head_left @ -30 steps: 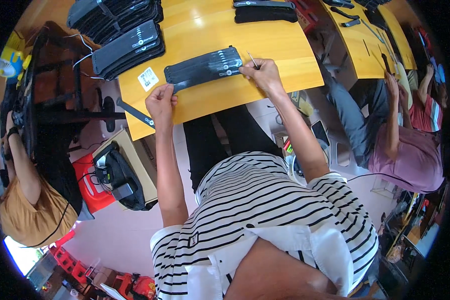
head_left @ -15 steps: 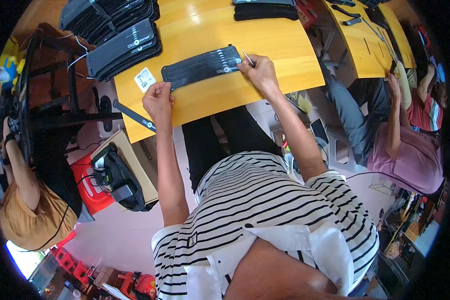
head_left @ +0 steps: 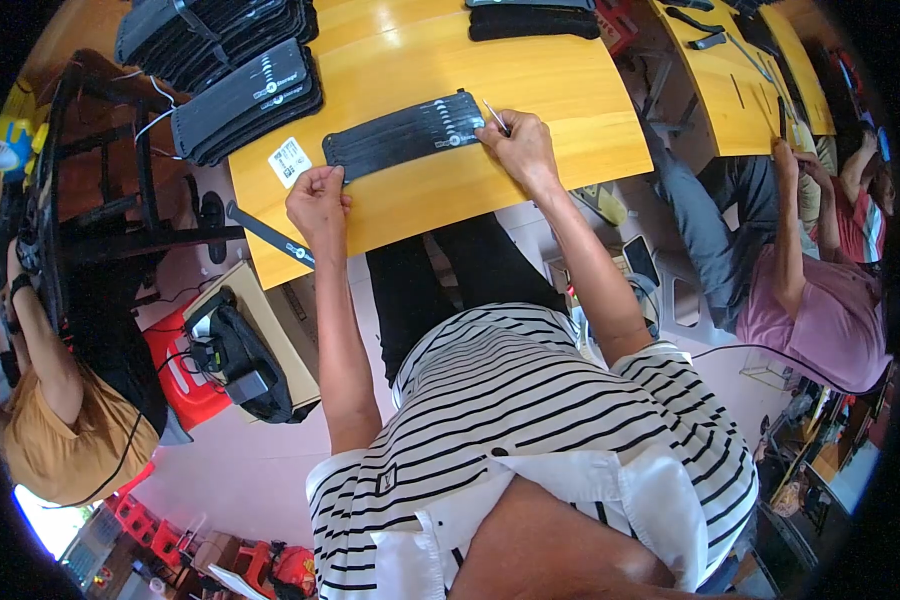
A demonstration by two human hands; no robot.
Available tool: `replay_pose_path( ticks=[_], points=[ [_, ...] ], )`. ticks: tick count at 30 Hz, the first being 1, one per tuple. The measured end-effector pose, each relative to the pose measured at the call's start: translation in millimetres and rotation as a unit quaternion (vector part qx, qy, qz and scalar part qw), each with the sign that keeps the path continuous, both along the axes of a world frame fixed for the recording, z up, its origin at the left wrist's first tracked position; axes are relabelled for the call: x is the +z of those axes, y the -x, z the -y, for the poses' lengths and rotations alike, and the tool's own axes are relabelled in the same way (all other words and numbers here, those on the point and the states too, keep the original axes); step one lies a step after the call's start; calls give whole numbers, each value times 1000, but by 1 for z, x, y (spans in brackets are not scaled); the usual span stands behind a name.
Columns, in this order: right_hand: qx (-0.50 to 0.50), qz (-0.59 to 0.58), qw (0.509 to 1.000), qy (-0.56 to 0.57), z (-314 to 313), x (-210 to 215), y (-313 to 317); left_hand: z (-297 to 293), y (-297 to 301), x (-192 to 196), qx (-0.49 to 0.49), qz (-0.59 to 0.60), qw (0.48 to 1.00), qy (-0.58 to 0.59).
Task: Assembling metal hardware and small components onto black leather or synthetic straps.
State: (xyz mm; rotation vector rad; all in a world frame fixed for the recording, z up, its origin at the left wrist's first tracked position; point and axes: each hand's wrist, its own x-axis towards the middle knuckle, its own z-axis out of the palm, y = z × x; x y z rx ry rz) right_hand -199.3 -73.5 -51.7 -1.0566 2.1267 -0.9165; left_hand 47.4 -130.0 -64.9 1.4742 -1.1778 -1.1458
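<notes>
A long flat black fabric strip [head_left: 402, 135] with white print lies across the yellow wooden table [head_left: 530, 80]. My left hand [head_left: 316, 198] pinches the strip's left end at the table's front edge. My right hand [head_left: 518, 142] rests at the strip's right end and holds a thin metal tool [head_left: 494, 115] whose tip points up over the table. A small white label [head_left: 290, 158] lies just left of the strip.
Stacks of similar black strips [head_left: 245, 100] sit at the table's far left, and more black strips [head_left: 532, 20] at the far middle. A seated person in pink [head_left: 820, 300] works at a second yellow table [head_left: 740, 80] on the right. Another person in an ochre top [head_left: 60, 420] sits at the left. A box with black gear [head_left: 245, 345] stands below the table.
Both hands and the strip stay in nearly the same place; the view has shifted slightly, and my left hand sits a little lower on the strip's end.
</notes>
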Motion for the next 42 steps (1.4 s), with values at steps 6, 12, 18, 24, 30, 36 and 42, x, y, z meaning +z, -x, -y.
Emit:
replay_pose_path(
  ticks=[6,12,18,24,30,36,42],
  points=[
    [-4,-23,999,38,-1,2,-3,2,0,-2,6,-4,1000,-6],
    [-3,-30,1000,0,0,-1,0,0,3,-1,1,6,1000,-3],
    [-7,-27,999,15,0,1,-4,1,-1,-7,3,-8,1000,8],
    [-6,-46,998,31,0,2,-5,2,0,-5,-1,12,1000,9],
    [-8,-72,997,21,1,-1,-4,3,3,-5,2,21,1000,10],
    [-6,-95,995,-3,1,3,-8,3,3,-4,6,27,1000,10],
    [-5,-130,991,-20,0,4,-12,0,4,-5,18,40,999,22]
  ],
)
